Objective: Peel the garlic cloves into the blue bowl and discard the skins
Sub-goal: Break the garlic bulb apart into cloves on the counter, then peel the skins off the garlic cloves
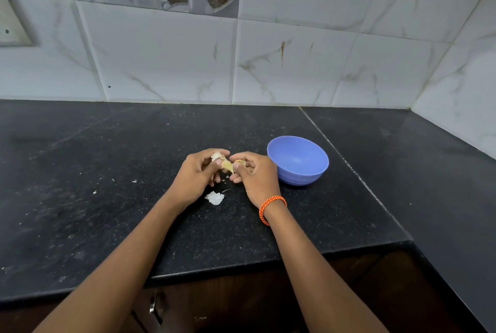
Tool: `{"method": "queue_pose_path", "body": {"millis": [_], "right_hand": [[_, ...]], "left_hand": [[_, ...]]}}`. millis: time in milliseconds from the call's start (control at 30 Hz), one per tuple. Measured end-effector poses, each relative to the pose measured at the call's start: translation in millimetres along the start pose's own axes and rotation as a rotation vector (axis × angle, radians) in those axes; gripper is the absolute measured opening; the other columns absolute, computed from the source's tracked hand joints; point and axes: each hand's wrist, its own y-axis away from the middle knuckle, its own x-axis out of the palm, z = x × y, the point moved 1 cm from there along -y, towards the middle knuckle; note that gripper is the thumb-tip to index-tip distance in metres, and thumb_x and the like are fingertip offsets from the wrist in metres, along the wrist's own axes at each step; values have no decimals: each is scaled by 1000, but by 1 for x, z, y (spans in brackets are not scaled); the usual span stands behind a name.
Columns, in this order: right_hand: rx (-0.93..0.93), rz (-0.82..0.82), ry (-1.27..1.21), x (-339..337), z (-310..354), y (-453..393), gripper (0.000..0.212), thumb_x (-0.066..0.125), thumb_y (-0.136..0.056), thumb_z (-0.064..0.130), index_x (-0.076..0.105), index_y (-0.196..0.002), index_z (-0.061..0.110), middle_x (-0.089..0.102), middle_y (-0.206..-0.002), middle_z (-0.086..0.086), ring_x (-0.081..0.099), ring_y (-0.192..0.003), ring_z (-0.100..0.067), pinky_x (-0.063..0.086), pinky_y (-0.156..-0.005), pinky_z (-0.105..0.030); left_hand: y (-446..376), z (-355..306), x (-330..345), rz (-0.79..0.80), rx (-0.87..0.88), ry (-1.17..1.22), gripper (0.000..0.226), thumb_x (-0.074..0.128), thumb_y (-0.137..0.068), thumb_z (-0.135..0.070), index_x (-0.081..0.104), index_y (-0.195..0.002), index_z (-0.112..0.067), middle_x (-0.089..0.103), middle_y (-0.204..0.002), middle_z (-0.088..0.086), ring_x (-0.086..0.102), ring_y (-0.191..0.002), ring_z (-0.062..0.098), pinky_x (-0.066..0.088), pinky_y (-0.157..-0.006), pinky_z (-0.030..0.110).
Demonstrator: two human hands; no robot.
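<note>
Over the middle of the black counter both hands meet around a piece of garlic (227, 164). My left hand (197, 175) grips its pale, papery part, fingers curled round it. My right hand (253, 172), with an orange braided band at the wrist, pinches the yellowish end with thumb and fingers. The blue bowl (298, 160) stands just right of my right hand, tilted toward me, and looks empty. A white piece of garlic skin (215, 197) lies on the counter below the hands.
Small white skin flakes (134, 181) are scattered on the black counter (107, 211) to the left. A tiled wall rises behind and at the right corner. The counter's front edge and a dark cabinet with a metal handle (157, 305) lie below my arms.
</note>
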Motion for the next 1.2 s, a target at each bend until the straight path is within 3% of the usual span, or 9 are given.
{"method": "queue_pose_path", "body": {"millis": [200, 300, 367, 467, 567, 733, 867, 1033, 1200], "right_hand": [[-20, 18, 164, 4, -6, 5, 22, 57, -109, 13, 77, -118, 17, 77, -107, -2, 75, -92, -14, 64, -87, -36], [-52, 32, 294, 7, -7, 5, 23, 57, -109, 15, 76, -118, 25, 75, -114, 2, 64, -112, -20, 56, -93, -36], [-53, 27, 318, 8, -8, 4, 21, 59, -109, 15, 75, -118, 24, 75, -114, 1, 62, -112, -17, 52, -87, -25], [-47, 6, 325, 8, -7, 3, 16, 64, -106, 13, 75, -116, 18, 75, -110, -1, 64, -104, -11, 49, -77, -13], [-45, 31, 365, 10, -6, 1, 15, 65, -105, 11, 74, -117, 13, 75, -111, -4, 69, -102, -13, 59, -86, -25], [-70, 67, 431, 13, -4, -1, 20, 64, -105, 12, 76, -121, 11, 75, -109, -6, 70, -98, -16, 54, -81, -25], [-46, 101, 412, 12, -4, -7, 13, 74, -98, 23, 77, -100, 10, 73, -84, 0, 62, -71, -7, 47, -65, -20], [38, 68, 195, 7, -4, -8, 8, 74, -95, 12, 82, -93, 11, 78, -81, 1, 71, -67, -7, 57, -67, -20], [112, -34, -137, 5, -4, 2, 12, 73, -96, 6, 82, -102, 10, 81, -85, -3, 78, -75, -18, 65, -74, -29]], "left_hand": [[-1, 5, 1, -55, 28, -119, 18, 55, -112, -20, 71, -120, -25, 71, -86, 3, 64, -76, 13, 55, -74, 32], [-1, 2, 3, -105, 11, -101, 15, 56, -112, -19, 70, -117, -23, 71, -82, 4, 62, -67, 14, 54, -62, 34], [-1, 2, 3, -134, 4, -92, 16, 56, -112, -16, 70, -116, -22, 73, -81, 3, 61, -65, 15, 54, -59, 32], [-1, 2, 4, -139, 16, -119, 17, 57, -111, -16, 70, -117, -24, 76, -85, -1, 69, -75, 22, 59, -70, 31], [-2, 3, 5, -126, 16, -160, 15, 58, -111, -17, 69, -118, -24, 76, -87, -6, 72, -82, 21, 61, -73, 30], [-1, 2, 5, -99, 31, -226, 12, 60, -110, -21, 70, -115, -25, 77, -85, -8, 74, -81, 18, 62, -77, 36], [-1, 1, 7, -79, -16, -295, 10, 64, -108, -23, 71, -116, -24, 79, -88, -6, 73, -76, 11, 64, -72, 40], [2, -4, 6, -79, -24, -272, 9, 63, -108, -19, 69, -113, -24, 77, -83, -4, 70, -71, 8, 62, -65, 32], [6, -10, 6, -51, -87, -168, 15, 42, -113, -13, 51, -119, -23, 65, -92, 8, 53, -72, 11, 49, -65, 27]]}}
